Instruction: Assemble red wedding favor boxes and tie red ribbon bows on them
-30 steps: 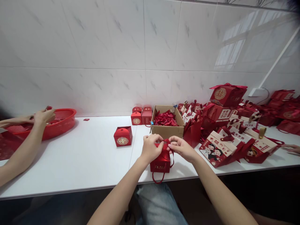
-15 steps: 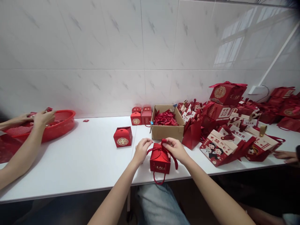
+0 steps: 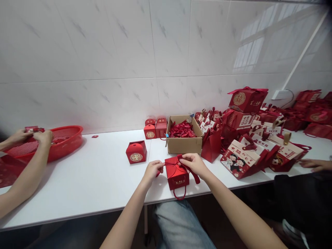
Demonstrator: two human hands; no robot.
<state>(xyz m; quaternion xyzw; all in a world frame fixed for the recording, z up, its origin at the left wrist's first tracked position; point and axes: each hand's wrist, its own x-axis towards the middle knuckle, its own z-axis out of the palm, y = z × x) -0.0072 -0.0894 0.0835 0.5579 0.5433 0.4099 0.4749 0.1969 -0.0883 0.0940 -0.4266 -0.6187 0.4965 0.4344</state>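
A small red gift box (image 3: 177, 176) with a red ribbon (image 3: 192, 171) stands near the front edge of the white table (image 3: 98, 180). My left hand (image 3: 153, 170) is closed in a pinch on the ribbon's left end, just left of the box. My right hand (image 3: 194, 163) is closed on the ribbon at the top of the box, and a ribbon tail hangs down past its right side. A loop handle dangles below the box front.
A cardboard box (image 3: 183, 139) of red ribbons sits behind the gift box. A small red box (image 3: 136, 151) stands to the left, with more (image 3: 155, 128) by the wall. Several gift bags (image 3: 249, 138) are piled at right. At left, another person's hands (image 3: 38, 136) work over a red basket (image 3: 55, 142). Another hand (image 3: 312, 164) rests at far right.
My hands have drawn apart, pulling the ribbon across the top of the box. The box sits a little higher in view. The person at left has brought both hands together over the basket.
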